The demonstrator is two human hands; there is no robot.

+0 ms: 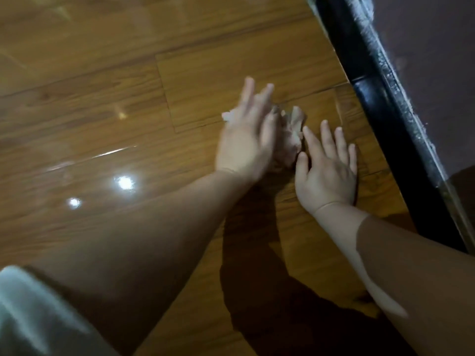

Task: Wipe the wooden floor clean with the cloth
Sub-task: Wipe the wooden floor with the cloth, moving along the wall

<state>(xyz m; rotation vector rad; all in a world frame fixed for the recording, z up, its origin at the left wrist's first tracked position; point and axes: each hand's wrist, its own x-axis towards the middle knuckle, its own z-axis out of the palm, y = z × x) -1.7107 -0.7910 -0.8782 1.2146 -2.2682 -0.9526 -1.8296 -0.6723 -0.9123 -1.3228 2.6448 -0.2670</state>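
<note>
L hand (246, 142) lies over the cloth (291, 132), fingers straight and not curled round it, palm pressing it to the wooden floor (102, 104). R hand (330, 173) is flat on the boards just beside it, fingers spread, holding nothing; its forefinger tip is about touching the cloth's edge. Both sit close to a black baseboard strip (370, 80) that runs diagonally along the R side w/ pale dust along its upper edge and a dark wall above. The floor is glossy, w/ bright light spots (125, 182) well to the L and the arms' shadow below the hands. A pale sleeve (33, 312) fills the bottom L corner.

The cloth is small, pale and crumpled into a wad, w/ bits poking out both sides of the L hand. Most of it is covered by that hand, which is motion-blurred, so I can't make out the thumb.
</note>
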